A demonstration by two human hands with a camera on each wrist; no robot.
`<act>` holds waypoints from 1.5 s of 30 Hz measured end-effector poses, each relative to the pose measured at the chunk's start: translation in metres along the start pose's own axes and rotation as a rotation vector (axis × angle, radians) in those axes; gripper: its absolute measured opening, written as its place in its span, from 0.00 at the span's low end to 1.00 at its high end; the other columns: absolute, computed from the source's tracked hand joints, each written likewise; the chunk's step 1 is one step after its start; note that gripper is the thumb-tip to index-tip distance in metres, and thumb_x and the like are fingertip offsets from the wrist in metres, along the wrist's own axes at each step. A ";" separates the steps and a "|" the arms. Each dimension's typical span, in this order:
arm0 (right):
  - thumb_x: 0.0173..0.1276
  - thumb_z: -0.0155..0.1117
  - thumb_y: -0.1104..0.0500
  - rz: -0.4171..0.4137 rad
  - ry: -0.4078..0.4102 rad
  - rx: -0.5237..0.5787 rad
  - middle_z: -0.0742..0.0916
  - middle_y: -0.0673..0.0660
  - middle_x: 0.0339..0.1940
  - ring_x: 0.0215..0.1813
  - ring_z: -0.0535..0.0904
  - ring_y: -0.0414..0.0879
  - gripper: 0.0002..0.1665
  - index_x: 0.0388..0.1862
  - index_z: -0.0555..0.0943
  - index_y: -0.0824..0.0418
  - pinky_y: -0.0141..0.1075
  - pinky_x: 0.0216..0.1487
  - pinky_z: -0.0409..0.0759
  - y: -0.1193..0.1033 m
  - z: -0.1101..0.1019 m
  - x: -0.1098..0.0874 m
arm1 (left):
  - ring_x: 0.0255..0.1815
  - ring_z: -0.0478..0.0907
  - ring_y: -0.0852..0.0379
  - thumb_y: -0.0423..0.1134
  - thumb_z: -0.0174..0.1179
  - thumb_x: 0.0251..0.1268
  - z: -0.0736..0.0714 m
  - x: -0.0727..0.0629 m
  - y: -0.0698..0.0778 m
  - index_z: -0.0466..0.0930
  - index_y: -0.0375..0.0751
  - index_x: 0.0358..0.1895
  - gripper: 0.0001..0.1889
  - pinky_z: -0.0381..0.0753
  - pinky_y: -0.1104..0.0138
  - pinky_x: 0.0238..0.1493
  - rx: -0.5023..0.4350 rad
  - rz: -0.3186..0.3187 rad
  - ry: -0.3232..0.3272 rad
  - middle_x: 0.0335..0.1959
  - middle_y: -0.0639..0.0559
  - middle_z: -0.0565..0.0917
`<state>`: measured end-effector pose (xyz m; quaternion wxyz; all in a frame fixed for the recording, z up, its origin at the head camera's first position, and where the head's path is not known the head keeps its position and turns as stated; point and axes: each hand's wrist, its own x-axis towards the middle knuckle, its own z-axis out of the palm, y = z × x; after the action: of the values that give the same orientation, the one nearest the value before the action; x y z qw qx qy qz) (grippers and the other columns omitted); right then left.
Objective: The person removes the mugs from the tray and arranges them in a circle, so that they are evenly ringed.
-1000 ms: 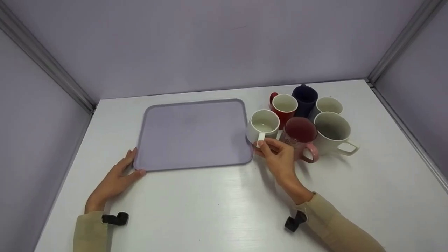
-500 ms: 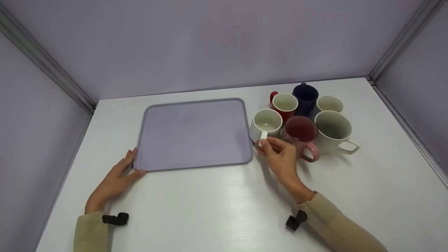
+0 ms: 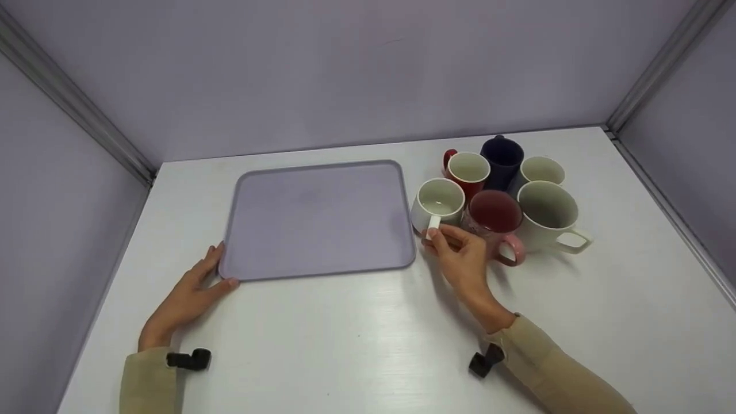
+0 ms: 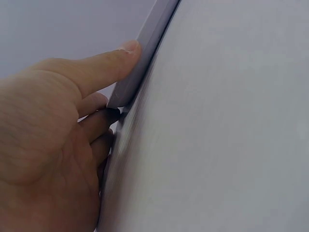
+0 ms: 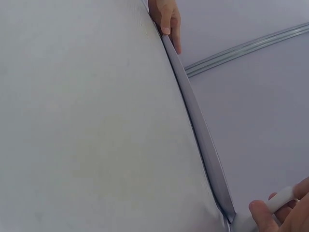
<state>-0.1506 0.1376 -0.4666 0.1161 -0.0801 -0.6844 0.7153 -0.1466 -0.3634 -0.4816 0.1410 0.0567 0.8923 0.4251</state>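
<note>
My right hand [image 3: 467, 263] pinches the handle [image 3: 433, 224] of a small white mug [image 3: 424, 214] between thumb and fingers. The mug stands upright close beside the right edge of a lilac tray [image 3: 316, 221], its handle toward me. At the tray's near left corner lies my left hand [image 3: 185, 294], thumb at the front edge and straight fingers along the left side. The left wrist view shows that thumb [image 4: 108, 67] against the tray's rim [image 4: 140, 72]. In the right wrist view, the mug's white handle [image 5: 284, 197] shows between the right fingers, the rest mostly cut off.
Right of the white mug stand a pink mug [image 3: 512, 248], a red mug [image 3: 470, 190], a dark blue mug [image 3: 499, 179], a large white mug [image 3: 535, 236] and another pale-rimmed mug [image 3: 519, 181]. They crowd closely together on the white table [image 3: 322, 345]. Lilac walls [image 3: 356, 75] enclose three sides.
My right hand has shifted the white mug slightly right, from overlapping the tray's right edge to just beside it. The left hand and tray stay put.
</note>
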 end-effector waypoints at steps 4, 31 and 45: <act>0.76 0.68 0.70 0.000 -0.004 -0.015 0.91 0.74 0.46 0.40 0.93 0.44 0.12 0.52 0.87 0.78 0.39 0.49 0.92 0.001 0.000 0.000 | 0.91 0.32 0.39 0.53 0.65 0.78 0.001 0.000 -0.002 0.52 0.50 0.88 0.43 0.35 0.34 0.86 -0.008 0.035 0.001 0.91 0.44 0.41; 0.79 0.64 0.69 0.040 0.013 -0.019 0.91 0.73 0.48 0.41 0.92 0.44 0.12 0.54 0.86 0.77 0.34 0.49 0.91 0.003 0.007 0.003 | 0.90 0.32 0.36 0.54 0.63 0.80 -0.006 -0.003 0.008 0.51 0.43 0.88 0.44 0.37 0.31 0.84 0.054 -0.025 -0.038 0.90 0.42 0.40; 0.79 0.65 0.68 0.024 0.033 -0.032 0.91 0.72 0.48 0.45 0.93 0.44 0.12 0.54 0.87 0.74 0.36 0.53 0.91 0.004 0.005 -0.002 | 0.91 0.32 0.38 0.50 0.65 0.79 -0.006 -0.005 0.007 0.52 0.42 0.87 0.44 0.37 0.34 0.86 0.013 -0.008 -0.032 0.90 0.44 0.42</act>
<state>-0.1506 0.1322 -0.4706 0.1177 -0.1021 -0.6928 0.7041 -0.1434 -0.3646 -0.4713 0.1564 0.0608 0.8930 0.4177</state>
